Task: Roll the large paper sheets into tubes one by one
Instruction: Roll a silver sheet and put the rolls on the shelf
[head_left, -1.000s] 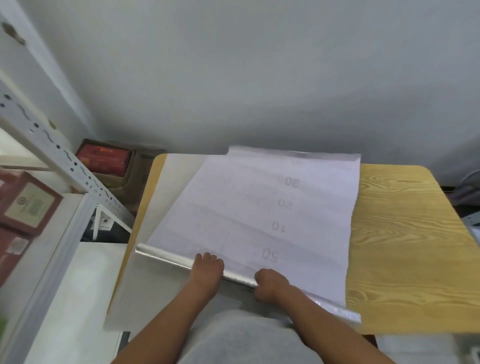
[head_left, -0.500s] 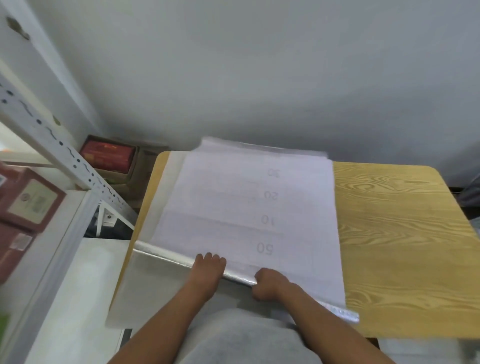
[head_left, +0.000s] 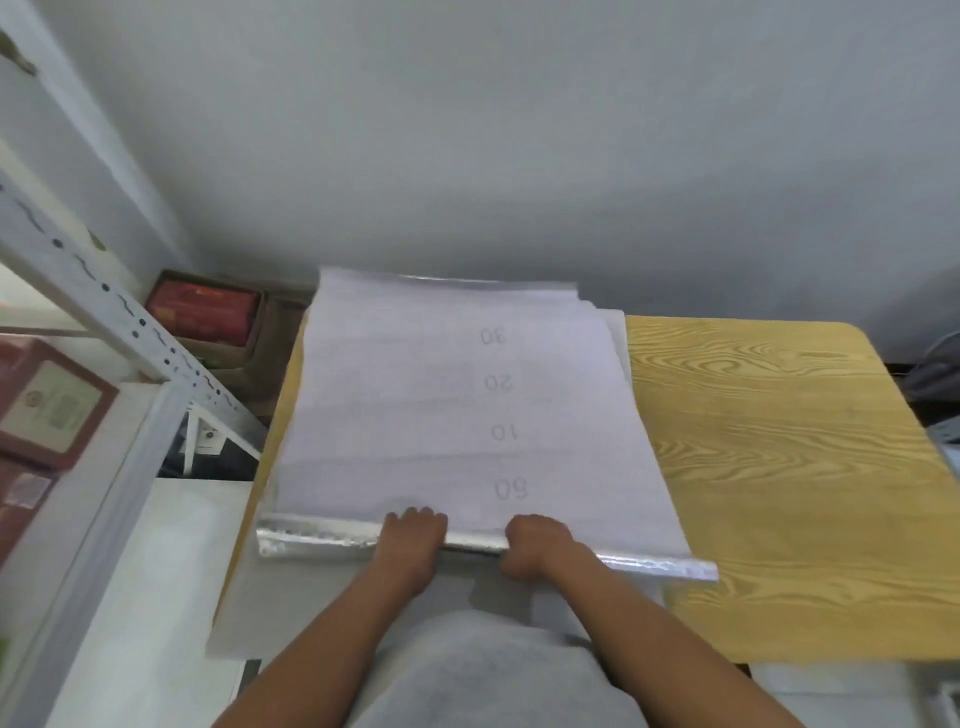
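Observation:
A large white paper sheet (head_left: 415, 405) with faint numbers 30, 20, 10, 50 lies on the wooden table (head_left: 779, 467). Its near edge is curled into a thin shiny silver roll (head_left: 317, 538) running across the table. My left hand (head_left: 413, 532) lies over the roll with fingers pointing forward onto the sheet. My right hand (head_left: 535, 543) grips the roll a little to the right, fingers curled round it. Beneath the top sheet, more white sheets (head_left: 618, 332) show at the far right edge and near the table's front.
A white metal shelf frame (head_left: 104, 291) stands at the left with reddish boxes (head_left: 49, 405) on it. A red box in a carton (head_left: 205, 312) sits on the floor behind. The grey wall rises right behind the table. Bare wood lies right of the paper.
The sheet and its rolled edge have swung from a diagonal to lie nearly square with the table. Both hands stayed on the roll.

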